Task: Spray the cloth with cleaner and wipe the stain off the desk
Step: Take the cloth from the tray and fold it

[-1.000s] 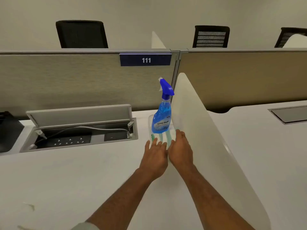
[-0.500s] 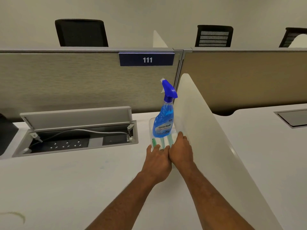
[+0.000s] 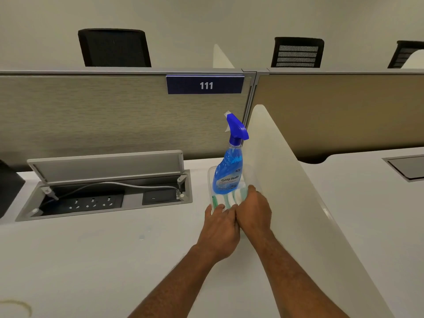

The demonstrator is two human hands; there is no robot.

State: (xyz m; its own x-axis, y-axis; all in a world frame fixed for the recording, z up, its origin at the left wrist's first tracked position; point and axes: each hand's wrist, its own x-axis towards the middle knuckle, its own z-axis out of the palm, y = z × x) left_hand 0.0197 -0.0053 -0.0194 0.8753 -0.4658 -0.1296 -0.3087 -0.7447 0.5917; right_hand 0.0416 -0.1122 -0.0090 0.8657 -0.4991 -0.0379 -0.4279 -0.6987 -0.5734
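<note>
A white desk [image 3: 96,267] fills the lower view, backed by a beige partition panel [image 3: 91,115] running across from 9 to 3 o'clock. A curved white divider [image 3: 298,203] rises from centre toward 5 o'clock, splitting this desk from the next. Behind the panel stand black chairs [image 3: 113,48] at 11 and 1 o'clock. At 9 o'clock an open cable box [image 3: 105,193] shows a socket strip and a grey cord, its lid tipped up. On the panel at 12 o'clock a dark blue sign [image 3: 205,85] reads "111".

Just right of centre, against the divider, a clear tray [image 3: 210,180] holds an upright blue spray bottle [image 3: 229,171] with a blue trigger head; its label is too blurred to read beyond a two-word name. In front of the bottle, at its 6 o'clock, lies the folded white cloth [image 3: 223,199] with green stripes, bunched in the tray.

The left hand [image 3: 220,230] reaches in with fingers curled onto the cloth's near edge. The right hand [image 3: 253,211], touching the left, has its fingers closed over the cloth's right end.

A faint ring stain [image 3: 16,307] sits at 7 o'clock, and a small spot [image 3: 141,237] at centre.
</note>
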